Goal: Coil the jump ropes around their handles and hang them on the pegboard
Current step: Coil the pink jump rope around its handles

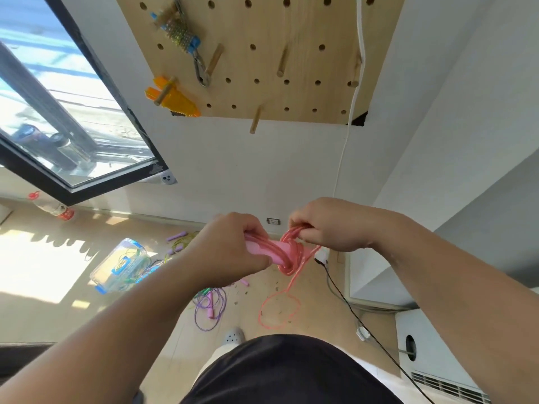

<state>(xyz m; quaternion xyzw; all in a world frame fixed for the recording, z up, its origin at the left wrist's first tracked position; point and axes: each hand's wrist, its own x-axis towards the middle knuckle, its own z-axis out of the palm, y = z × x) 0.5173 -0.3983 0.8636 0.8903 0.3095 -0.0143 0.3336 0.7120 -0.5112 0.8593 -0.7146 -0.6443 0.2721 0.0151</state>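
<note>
My left hand (230, 249) grips the pink handles (264, 249) of a pink jump rope at chest height. Several turns of the pink rope (287, 252) wrap round the handles. My right hand (329, 225) pinches the rope strands just right of the handles. A loose loop of the same rope hangs down to the floor (280, 310). The wooden pegboard (262, 56) is on the wall above, with several bare pegs; a blue-handled coiled rope (180, 32) and an orange one (172, 97) hang on its left side.
On the floor lie a purple rope (210, 307), purple handles with a green rope (180, 240), and a clear plastic box with blue clips (119, 266). A bottle (51, 205) stands by the window. A black cable (364, 322) runs along the right, near white units.
</note>
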